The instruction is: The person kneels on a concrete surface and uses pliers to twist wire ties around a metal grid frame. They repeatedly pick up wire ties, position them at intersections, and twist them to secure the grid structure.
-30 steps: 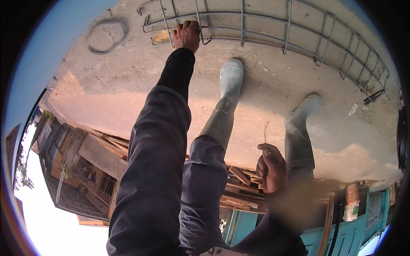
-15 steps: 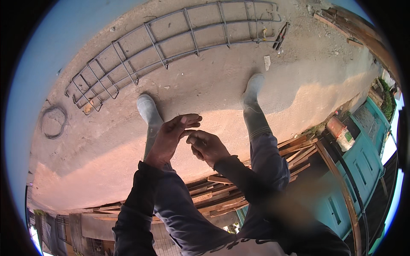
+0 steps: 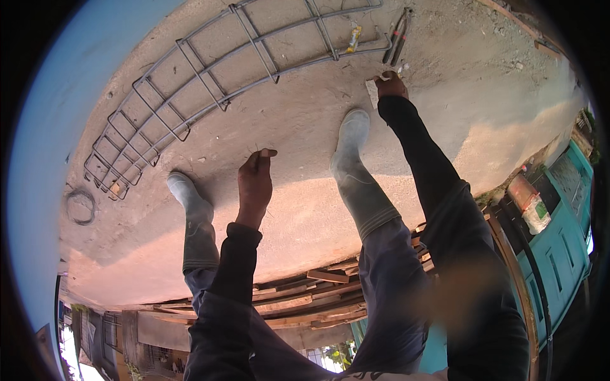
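Note:
My left hand is raised over the concrete floor in a pinch. Fine strands of thin wire stick out at its fingertips and below the palm. My right hand is stretched far forward, low by the floor, its fingers curled and partly hidden. Beside that hand lies a flat pale scrap; whether the fingers touch it is unclear. Just beyond the hand is a pair of dark pincers with red marks on the handles. The pincers lie near the end of a long rebar cage on the ground.
A coil of wire lies at far left. My grey rubber boots stand apart between the cage and a stack of wooden boards. At right are a reddish-white bucket and turquoise panels. A yellow wrapper lies within the cage.
My hands, close together before, have parted. The right one has reached forward toward the pincers, while the left stays back in a pinch. The view has shifted, and the left boot appears farther left.

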The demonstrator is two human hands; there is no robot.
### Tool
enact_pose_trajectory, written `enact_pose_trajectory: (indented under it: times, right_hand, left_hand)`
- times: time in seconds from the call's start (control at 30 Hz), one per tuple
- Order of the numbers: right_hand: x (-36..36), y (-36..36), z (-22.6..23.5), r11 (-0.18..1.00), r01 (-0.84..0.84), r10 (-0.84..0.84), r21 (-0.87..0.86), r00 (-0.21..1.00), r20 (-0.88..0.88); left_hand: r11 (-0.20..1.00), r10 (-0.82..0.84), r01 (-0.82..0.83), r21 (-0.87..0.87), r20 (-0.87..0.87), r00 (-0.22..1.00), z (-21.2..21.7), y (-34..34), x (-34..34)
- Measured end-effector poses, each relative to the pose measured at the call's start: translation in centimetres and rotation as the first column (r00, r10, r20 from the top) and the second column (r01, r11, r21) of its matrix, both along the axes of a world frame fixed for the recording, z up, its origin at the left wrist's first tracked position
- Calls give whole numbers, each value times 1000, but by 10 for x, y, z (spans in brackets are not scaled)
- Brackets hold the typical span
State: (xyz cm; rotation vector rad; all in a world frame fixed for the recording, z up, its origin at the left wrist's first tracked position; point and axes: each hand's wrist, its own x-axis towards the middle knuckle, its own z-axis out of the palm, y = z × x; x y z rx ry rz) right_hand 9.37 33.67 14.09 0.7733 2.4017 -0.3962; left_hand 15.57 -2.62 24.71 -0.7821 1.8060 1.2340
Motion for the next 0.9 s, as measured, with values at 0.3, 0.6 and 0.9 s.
enact_pose_trajectory:
  times: [0.3,0.6,0.9]
  right_hand:
    - [-69,77,-39,962,258,-240,90,954,-179]
    - [-75,93,-57,986,-17,37,165,992,-118]
    - [-33,147,-67,512,721,-782,-467,616,94]
  left_hand:
    - [822,-567,483,-301,-357,742,-71,179,-146]
    - [865,-500,485,-125,-282,819,-148,251,-183]
    - [958,-281,239,-160,-333,900,-98,214,-191]
